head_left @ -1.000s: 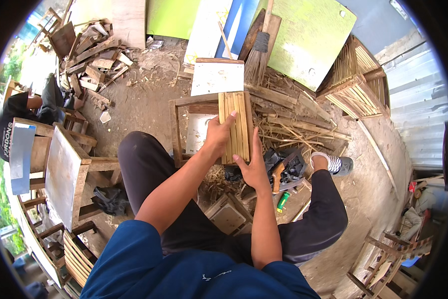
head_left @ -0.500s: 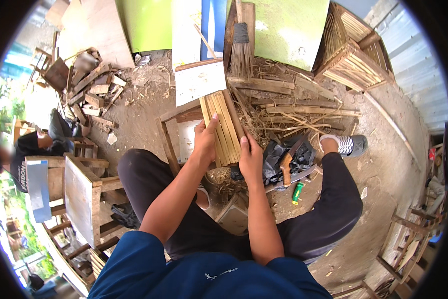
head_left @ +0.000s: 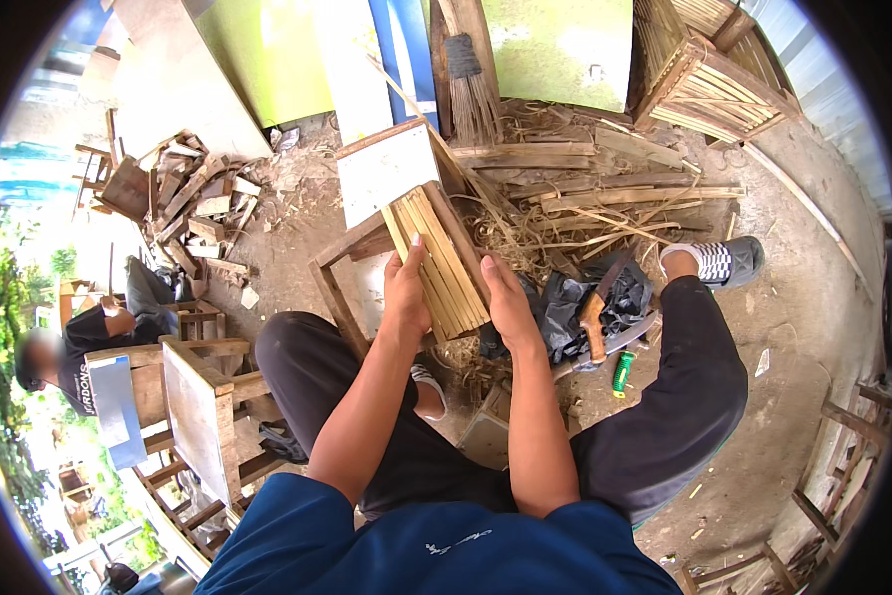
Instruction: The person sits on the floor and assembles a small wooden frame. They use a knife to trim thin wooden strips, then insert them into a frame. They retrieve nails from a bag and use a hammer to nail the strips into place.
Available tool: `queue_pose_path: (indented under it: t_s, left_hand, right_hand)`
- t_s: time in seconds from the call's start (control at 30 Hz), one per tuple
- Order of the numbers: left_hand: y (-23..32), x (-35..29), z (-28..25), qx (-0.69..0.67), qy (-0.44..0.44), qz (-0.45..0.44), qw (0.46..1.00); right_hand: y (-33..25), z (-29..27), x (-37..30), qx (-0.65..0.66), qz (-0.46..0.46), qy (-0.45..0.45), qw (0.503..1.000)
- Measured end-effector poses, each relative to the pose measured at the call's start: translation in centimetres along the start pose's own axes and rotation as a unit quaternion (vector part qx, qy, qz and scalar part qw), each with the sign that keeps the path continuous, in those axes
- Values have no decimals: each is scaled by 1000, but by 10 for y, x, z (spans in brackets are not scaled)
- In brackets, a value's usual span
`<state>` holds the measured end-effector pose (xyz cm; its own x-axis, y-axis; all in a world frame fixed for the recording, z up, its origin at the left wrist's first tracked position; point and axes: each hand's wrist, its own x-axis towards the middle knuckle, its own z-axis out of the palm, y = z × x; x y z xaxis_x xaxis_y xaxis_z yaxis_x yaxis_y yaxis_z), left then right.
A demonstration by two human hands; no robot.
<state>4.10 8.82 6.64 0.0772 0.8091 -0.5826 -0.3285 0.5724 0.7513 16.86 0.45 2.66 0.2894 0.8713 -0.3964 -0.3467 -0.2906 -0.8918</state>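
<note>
A row of pale bamboo slats (head_left: pixel 434 268) lies side by side along a brown wooden frame (head_left: pixel 453 223) between my knees. My left hand (head_left: pixel 406 296) grips the slats' left side, thumb stretched along the top. My right hand (head_left: pixel 510 302) is closed around the frame's right rail near its lower end; its fingertips are partly hidden. A white panel (head_left: pixel 391 171) covers the frame's far end. To the right, a wooden-handled blade (head_left: pixel 593 322) and a curved blade (head_left: pixel 619 342) lie by a black plastic bag (head_left: pixel 565 315). A green-handled tool (head_left: pixel 623 374) rests on the ground beside them.
Bamboo strips (head_left: pixel 624 198) and shavings lie beyond the frame, under a broom (head_left: pixel 474 99). Scrap wood (head_left: pixel 193 203) is heaped at far left. A person (head_left: pixel 79 352) sits left behind stacked wooden furniture (head_left: pixel 203 416). A slatted bamboo piece (head_left: pixel 718 94) stands at far right.
The view has shifted a little, so the surroundings appear moved. The slats and frame look slightly more tilted to the left at their far end; both hands keep their hold.
</note>
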Motion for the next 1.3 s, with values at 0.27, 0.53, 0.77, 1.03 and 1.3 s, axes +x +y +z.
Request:
queue_pose_path:
  t_s: [0.27, 0.53, 0.77, 1.03, 1.3]
  left_hand:
    - [-1, -1, 3, -2, -3, 11, 1000]
    - [-7, 5, 1, -5, 3, 42, 999]
    - [-14, 8, -6, 34, 111, 166, 979]
    - [-10, 13, -25, 120, 124, 163, 971]
    - [-6, 9, -30, 159, 87, 220, 959]
  right_hand:
    - [12, -2, 5, 55, -25, -42, 997]
    - [5, 0, 4, 51, -41, -23, 998]
    - [-1, 0, 3, -57, -113, 44, 991]
    - [-4, 7, -13, -159, -125, 100, 974]
    - [5, 5, -7, -163, -142, 104, 971]
